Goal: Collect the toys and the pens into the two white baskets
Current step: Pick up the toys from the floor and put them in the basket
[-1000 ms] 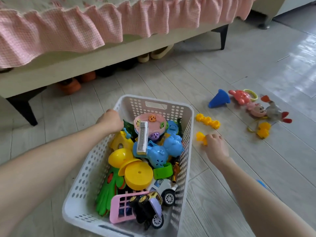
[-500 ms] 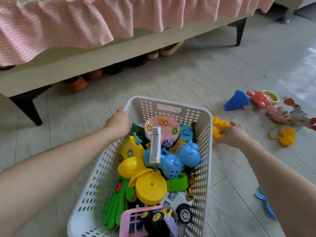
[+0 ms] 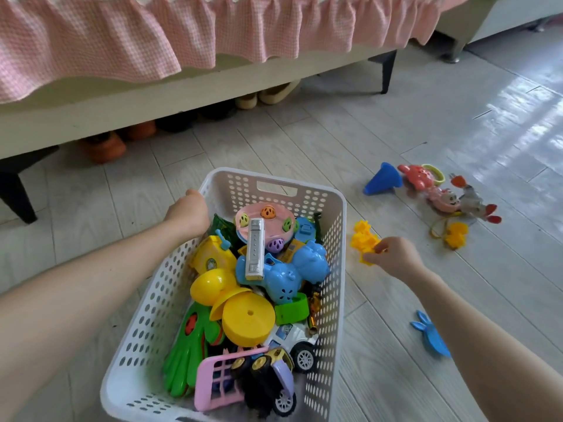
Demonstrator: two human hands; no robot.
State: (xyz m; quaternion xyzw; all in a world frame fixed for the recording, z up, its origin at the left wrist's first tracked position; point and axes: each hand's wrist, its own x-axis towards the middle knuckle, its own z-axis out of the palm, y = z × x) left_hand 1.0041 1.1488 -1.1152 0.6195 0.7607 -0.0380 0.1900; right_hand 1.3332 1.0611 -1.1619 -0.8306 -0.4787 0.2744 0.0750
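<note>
A white perforated basket (image 3: 332,226) sits on the floor, piled with plastic toys: a blue animal, yellow discs, a green hand, toy cars, a pink grid. My left hand (image 3: 189,213) grips its far left rim. My right hand (image 3: 394,258) is just right of the basket, fingers closed on yellow toy blocks (image 3: 364,239) that lie against the floor. Further right lie a blue cone (image 3: 382,179), a red and pink figure toy (image 3: 426,187), a grey bird toy (image 3: 473,204) and another yellow toy (image 3: 455,234). No second basket is in view.
A blue flat toy piece (image 3: 431,335) lies on the floor by my right forearm. A bed with a pink checked frill (image 3: 152,41) runs across the back, with shoes (image 3: 103,146) under it and black legs (image 3: 387,70) on the pale wood floor.
My right hand has moved from the single yellow piece up to the row of yellow blocks and closed on them. My left hand stays on the basket rim; the view has shifted.
</note>
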